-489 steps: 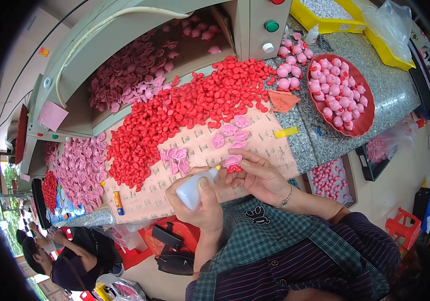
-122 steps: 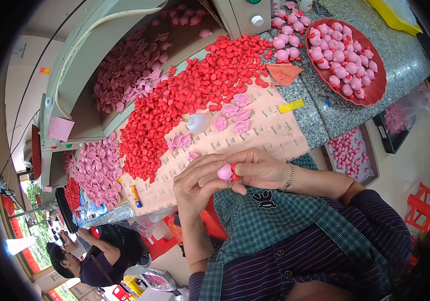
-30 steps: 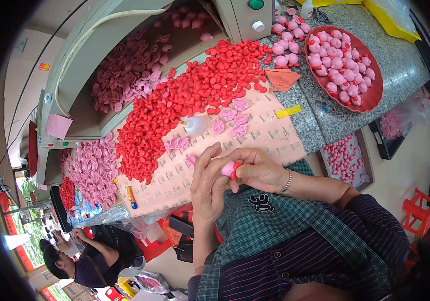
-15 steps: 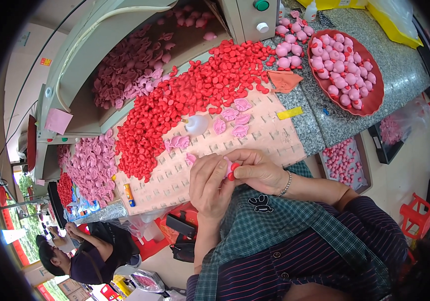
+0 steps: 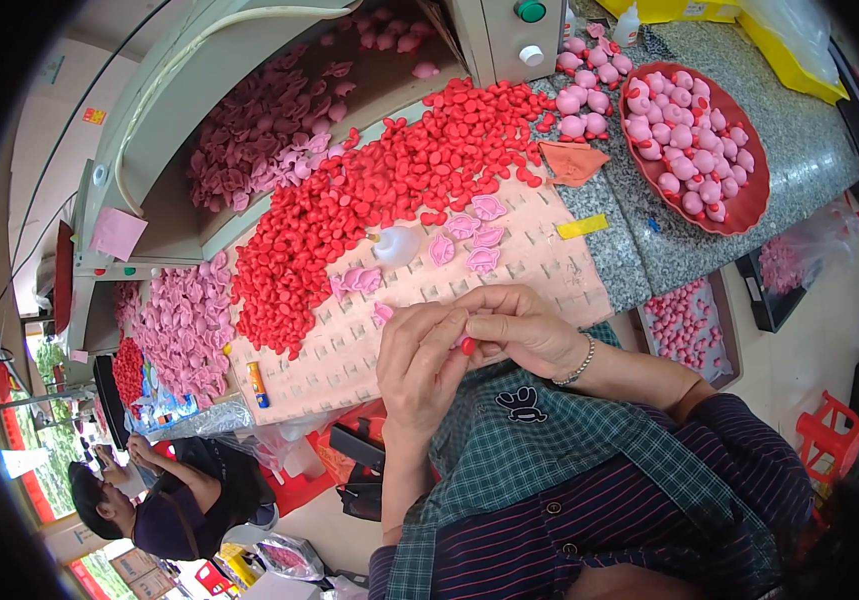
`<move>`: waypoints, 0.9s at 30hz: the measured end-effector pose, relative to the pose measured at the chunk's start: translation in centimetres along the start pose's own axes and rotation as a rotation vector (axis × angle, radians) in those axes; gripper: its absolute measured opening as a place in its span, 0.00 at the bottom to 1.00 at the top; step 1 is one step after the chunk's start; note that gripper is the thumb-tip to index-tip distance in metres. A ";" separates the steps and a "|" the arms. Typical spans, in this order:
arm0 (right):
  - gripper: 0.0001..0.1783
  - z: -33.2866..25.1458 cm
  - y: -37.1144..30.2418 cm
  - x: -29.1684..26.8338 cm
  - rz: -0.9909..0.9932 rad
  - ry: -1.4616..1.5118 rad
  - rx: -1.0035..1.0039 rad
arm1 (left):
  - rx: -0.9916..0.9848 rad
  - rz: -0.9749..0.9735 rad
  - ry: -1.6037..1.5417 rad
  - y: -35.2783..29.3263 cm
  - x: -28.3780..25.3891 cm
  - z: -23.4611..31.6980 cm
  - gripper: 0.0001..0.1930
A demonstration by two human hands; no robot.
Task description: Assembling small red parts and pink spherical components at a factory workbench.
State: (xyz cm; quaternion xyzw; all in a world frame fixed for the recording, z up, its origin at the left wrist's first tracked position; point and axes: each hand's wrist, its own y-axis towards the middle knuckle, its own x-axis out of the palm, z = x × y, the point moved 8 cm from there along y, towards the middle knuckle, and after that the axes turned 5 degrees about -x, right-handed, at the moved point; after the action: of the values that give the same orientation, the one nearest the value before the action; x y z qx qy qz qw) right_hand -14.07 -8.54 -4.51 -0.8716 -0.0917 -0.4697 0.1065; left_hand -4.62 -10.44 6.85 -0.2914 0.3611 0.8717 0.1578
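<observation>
My left hand and my right hand meet above the near edge of the work mat, fingers pinched together. Between them is a small pink-and-red toy piece; only its red end shows well, the rest is covered by fingers. Just beyond my left hand lies a pink petal-like piece. Several more curled pink pieces rest on the mat, near a white squeeze bottle lying on its side. A big heap of small red pieces spreads behind them.
A red scalloped bowl of round pink-and-red toys stands at the right on the granite counter. A grey machine rises at the back. A glue stick lies at the mat's left edge. Another person sits at the left.
My fingers have closed further over the toy piece, so less pink shows. My right thumb has shifted up off the red part. Both hands stay in nearly the same place.
</observation>
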 end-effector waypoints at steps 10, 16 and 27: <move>0.21 -1.2 0.1 0.7 -0.041 0.146 -0.090 | -0.471 0.208 -0.641 -2.9 1.1 -2.6 0.19; 0.20 -0.6 -0.2 0.6 -0.118 0.074 -0.170 | -0.557 0.291 -0.678 -5.0 1.3 -2.6 0.09; 0.18 -0.6 -0.4 1.4 -0.146 -0.114 -0.289 | -0.553 0.468 -0.841 -6.7 1.9 -3.5 0.06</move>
State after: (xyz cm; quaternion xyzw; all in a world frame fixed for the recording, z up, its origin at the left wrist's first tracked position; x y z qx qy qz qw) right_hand -13.90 -8.20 -2.95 -0.8941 -0.0923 -0.4341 -0.0597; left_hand -1.48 -8.16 0.06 0.1390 0.0800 0.9870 0.0083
